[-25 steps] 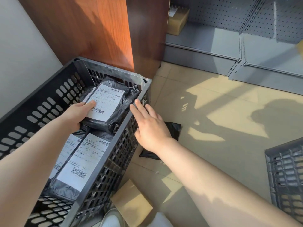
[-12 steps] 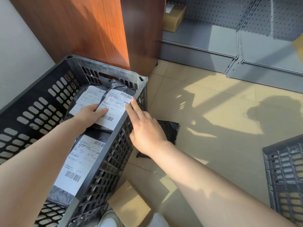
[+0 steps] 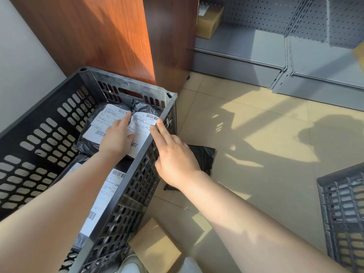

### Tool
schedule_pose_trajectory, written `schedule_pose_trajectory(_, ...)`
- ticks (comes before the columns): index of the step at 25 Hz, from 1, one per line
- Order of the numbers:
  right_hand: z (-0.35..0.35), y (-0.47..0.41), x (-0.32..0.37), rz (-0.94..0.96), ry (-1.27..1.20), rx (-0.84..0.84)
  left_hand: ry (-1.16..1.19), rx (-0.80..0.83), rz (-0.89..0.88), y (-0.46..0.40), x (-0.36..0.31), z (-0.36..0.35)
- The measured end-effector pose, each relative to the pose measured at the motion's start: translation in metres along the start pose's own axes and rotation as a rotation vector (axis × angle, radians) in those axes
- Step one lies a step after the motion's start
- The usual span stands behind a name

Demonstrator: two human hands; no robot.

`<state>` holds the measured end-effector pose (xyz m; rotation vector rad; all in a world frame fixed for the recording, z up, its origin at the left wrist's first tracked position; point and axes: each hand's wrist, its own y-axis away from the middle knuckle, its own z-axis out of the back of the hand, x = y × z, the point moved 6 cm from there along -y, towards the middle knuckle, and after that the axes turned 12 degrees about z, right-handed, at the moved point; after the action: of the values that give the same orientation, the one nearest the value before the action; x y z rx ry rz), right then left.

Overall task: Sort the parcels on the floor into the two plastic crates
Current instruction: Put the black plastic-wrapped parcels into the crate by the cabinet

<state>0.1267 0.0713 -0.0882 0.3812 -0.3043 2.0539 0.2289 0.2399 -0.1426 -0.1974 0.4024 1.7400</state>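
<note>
Black poly-bag parcel (image 3: 140,125), label up, lying at the far right corner of the black crate (image 3: 49,134), beside 1 similar labelled parcel (image 3: 104,123); a third labelled parcel (image 3: 106,192) lies nearer the viewer. The left hand (image 3: 116,136) rests flat on the 2 far parcels with fingers straight, gripping nothing, apparently pressing them level so the load packs evenly. The right hand (image 3: 173,154) hovers over the crate's right rim, fingers extended and loosely spread, the tips at the rim beside the parcel's label; whether they touch it cannot be told. Outside the crate, 1 black bag (image 3: 202,156) lies on the tiled floor (image 3: 256,154) under the right wrist and 1 brown cardboard parcel (image 3: 157,247) near the crate's near corner, both seemingly unsorted. The grey crate (image 3: 342,209) stands well apart at right
</note>
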Motion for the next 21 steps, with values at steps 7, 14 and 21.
schedule_pose_trajectory(7,0.006,0.0,-0.001,-0.046,-0.108,-0.02,-0.221,0.08,-0.013,0.003,-0.003,-0.01)
schedule_pose_trajectory(14,0.011,0.017,-0.014,-0.208,-0.239,-0.038,0.033,0.3,0.182,0.002,-0.01,-0.013)
schedule_pose_trajectory(21,0.017,0.042,-0.049,-0.395,-0.391,-0.022,0.509,0.164,0.075,0.035,-0.065,0.034)
